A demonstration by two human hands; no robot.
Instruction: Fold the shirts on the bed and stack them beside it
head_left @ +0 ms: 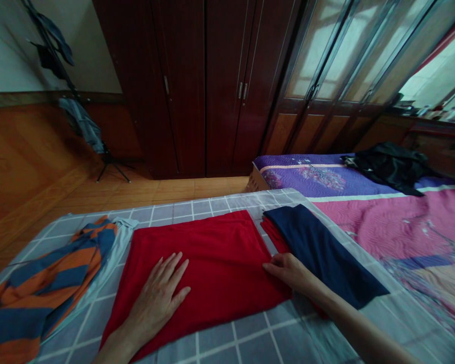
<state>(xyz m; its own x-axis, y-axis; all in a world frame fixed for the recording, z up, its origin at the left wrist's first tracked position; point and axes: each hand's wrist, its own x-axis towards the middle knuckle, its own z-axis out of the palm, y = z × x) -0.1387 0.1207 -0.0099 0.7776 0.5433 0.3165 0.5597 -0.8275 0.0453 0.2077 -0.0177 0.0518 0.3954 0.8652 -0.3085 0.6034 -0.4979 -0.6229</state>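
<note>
A red cloth (220,253) lies flat, spread over the grey checked bed cover (216,344). My left hand (161,296) rests on its left part, palm down with the fingers apart. At the cloth's right edge, my right hand (286,270) has its fingers pinched on the fabric. A folded dark blue garment (322,247) lies just right of that hand, with another red piece (275,235) showing from beneath it. To the left, an orange and blue striped garment (60,278) lies crumpled beside a pale blue cloth (114,258).
Beyond the bed stands a dark wooden wardrobe (205,86). A purple and pink bedspread (367,207) extends on the right, with a black garment (394,164) on it. At the back left is a stand (108,159) with clothes hanging from it.
</note>
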